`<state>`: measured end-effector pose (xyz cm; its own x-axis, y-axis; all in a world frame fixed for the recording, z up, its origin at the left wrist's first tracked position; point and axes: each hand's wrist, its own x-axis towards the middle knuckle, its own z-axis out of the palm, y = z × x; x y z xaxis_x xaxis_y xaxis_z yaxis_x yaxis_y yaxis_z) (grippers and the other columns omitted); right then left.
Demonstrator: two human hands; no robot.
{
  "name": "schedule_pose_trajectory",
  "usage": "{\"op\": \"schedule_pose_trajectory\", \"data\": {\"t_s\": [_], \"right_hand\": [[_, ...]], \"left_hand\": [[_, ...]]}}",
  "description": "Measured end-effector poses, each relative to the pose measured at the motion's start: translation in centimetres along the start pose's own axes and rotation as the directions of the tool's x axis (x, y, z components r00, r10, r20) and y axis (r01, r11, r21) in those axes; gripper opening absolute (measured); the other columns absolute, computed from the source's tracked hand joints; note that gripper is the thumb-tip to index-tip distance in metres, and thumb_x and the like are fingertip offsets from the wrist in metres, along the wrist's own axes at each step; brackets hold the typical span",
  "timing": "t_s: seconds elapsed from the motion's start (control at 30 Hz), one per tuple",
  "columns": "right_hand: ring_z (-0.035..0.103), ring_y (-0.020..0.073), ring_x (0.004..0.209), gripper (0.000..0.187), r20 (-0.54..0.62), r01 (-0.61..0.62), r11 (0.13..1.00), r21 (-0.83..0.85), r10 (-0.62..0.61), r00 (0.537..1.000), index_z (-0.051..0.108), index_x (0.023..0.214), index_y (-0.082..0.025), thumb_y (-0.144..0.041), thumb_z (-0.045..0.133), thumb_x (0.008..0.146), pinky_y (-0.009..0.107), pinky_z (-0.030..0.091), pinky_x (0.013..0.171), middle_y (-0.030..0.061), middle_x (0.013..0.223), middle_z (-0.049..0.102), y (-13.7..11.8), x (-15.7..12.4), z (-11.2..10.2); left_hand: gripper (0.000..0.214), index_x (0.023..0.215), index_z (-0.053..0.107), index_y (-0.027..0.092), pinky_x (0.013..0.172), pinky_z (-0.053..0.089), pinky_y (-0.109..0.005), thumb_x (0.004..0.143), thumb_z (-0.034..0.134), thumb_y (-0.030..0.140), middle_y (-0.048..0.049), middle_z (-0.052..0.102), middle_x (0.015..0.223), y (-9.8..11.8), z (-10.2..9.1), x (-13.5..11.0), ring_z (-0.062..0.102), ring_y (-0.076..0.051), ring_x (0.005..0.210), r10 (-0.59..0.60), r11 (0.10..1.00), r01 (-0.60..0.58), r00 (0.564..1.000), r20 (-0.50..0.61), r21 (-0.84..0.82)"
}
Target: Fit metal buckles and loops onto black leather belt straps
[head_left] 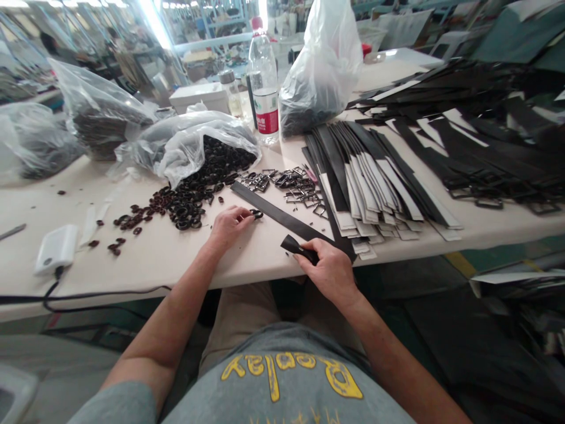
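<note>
My right hand [329,268] is closed on the near, folded end of a black belt strap [278,215] at the table's front edge. The strap runs up and left across the table. My left hand [229,225] rests on the table with its fingertips pinching a small dark loop [256,214] beside the strap. Just beyond lie a spill of dark loops [188,203] from an open plastic bag [194,144] and a heap of metal buckles [293,184].
Stacked black straps [375,176] fan out to the right, with more strap piles [477,129] behind. A water bottle [265,88], a tied bag [324,70], other bags [97,112] and a white device with a cable [55,250] stand on the table [145,253].
</note>
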<state>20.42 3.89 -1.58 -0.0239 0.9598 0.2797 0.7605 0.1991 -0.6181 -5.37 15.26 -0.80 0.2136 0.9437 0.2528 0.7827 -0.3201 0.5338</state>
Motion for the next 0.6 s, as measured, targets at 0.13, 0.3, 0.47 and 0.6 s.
{"op": "schedule_pose_trajectory", "data": {"t_s": [0.13, 0.3, 0.47, 0.6], "right_hand": [[0.070, 0.0264, 0.083, 0.013, -0.001, 0.005, 1.000, 0.005, -0.005, 1.000, 0.068, 0.092, -0.020, -0.021, 0.077, 0.083, 0.032, 0.049, 0.072, 0.0029, 0.088, 0.072, 0.0, 0.0, -0.1], [0.070, 0.0264, 0.084, 0.013, -0.002, 0.002, 1.000, 0.002, -0.002, 1.000, 0.068, 0.092, -0.020, -0.021, 0.078, 0.083, 0.032, 0.049, 0.071, 0.0032, 0.089, 0.072, 0.0, -0.1, -0.1], [0.070, 0.0268, 0.084, 0.015, -0.001, -0.007, 1.000, -0.011, 0.007, 1.000, 0.068, 0.092, -0.020, -0.022, 0.079, 0.083, 0.032, 0.048, 0.071, 0.0038, 0.090, 0.073, 0.0, -0.1, 0.1], [0.070, 0.0263, 0.085, 0.014, -0.003, -0.001, 1.000, -0.010, 0.001, 1.000, 0.068, 0.093, -0.020, -0.023, 0.078, 0.083, 0.032, 0.048, 0.072, 0.0035, 0.090, 0.073, 0.1, -0.2, 0.2]], "left_hand": [[0.016, 0.086, 0.075, 0.020, 0.068, 0.050, -0.028, 0.086, 0.065, 0.032, -0.0040, 0.070, 0.090, -0.1, -0.4, 0.4, 0.064, -0.014, 0.068, 0.001, 1.000, -0.002, 0.997, -0.081, -0.008], [0.019, 0.099, 0.078, 0.023, 0.087, 0.053, -0.032, 0.090, 0.062, 0.026, -0.0056, 0.074, 0.113, 0.5, -0.9, 1.6, 0.070, -0.020, 0.093, 0.177, 0.982, -0.177, 0.984, 0.009, 0.065], [0.027, 0.103, 0.079, 0.024, 0.090, 0.054, -0.033, 0.090, 0.057, 0.017, -0.0054, 0.076, 0.112, 1.4, -1.4, 2.8, 0.072, -0.023, 0.096, 0.225, 0.932, -0.283, 0.941, 0.254, 0.224], [0.034, 0.108, 0.078, 0.025, 0.090, 0.053, -0.032, 0.085, 0.059, 0.011, -0.0059, 0.077, 0.109, 1.4, -2.1, 3.2, 0.071, -0.024, 0.096, 0.194, 0.911, -0.292, 0.927, 0.320, 0.292]]}}
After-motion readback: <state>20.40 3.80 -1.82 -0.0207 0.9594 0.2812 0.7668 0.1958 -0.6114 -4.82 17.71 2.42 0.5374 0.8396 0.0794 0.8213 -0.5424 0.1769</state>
